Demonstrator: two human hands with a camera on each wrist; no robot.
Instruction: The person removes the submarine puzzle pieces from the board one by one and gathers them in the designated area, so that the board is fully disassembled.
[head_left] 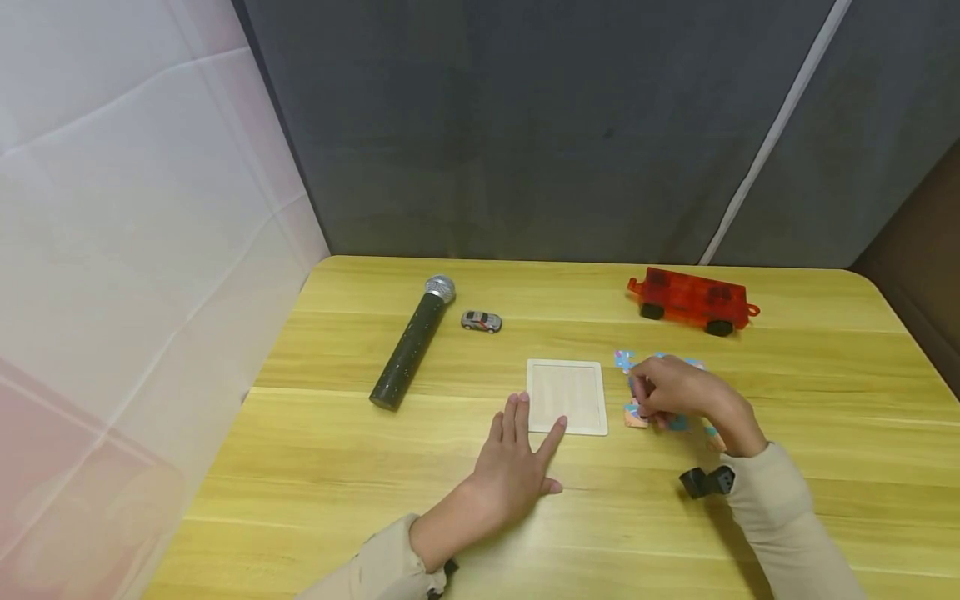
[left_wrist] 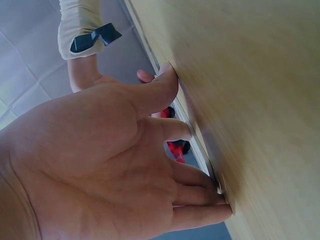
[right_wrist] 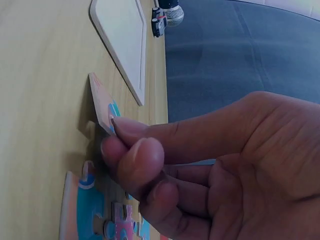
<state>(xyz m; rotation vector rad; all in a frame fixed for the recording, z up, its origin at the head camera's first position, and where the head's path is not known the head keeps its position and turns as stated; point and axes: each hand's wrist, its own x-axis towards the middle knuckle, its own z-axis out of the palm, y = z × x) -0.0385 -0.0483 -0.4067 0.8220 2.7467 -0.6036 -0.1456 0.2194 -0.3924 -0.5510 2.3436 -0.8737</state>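
My left hand (head_left: 510, 475) rests with straight, spread fingers at the lower left edge of a pale square wooden puzzle tray (head_left: 566, 393), whose inside shows bare wood. In the left wrist view its fingertips (left_wrist: 215, 197) touch the tray's edge. To the right of the tray, my right hand (head_left: 686, 390) pinches a jigsaw puzzle piece (right_wrist: 104, 102) between thumb and fingers. That piece is peach with blue and is tilted up from the table in the right wrist view. Several more puzzle pieces (right_wrist: 90, 207), blue, pink and peach, lie under and around this hand, partly hidden by it.
A black microphone (head_left: 412, 346) with a silver head lies at the left of the wooden table (head_left: 337, 467). Beside it stands a small grey toy car (head_left: 481, 322). At the back right is a translucent red toy wagon (head_left: 693, 298). A dark curtain (head_left: 525, 133) hangs behind the table.
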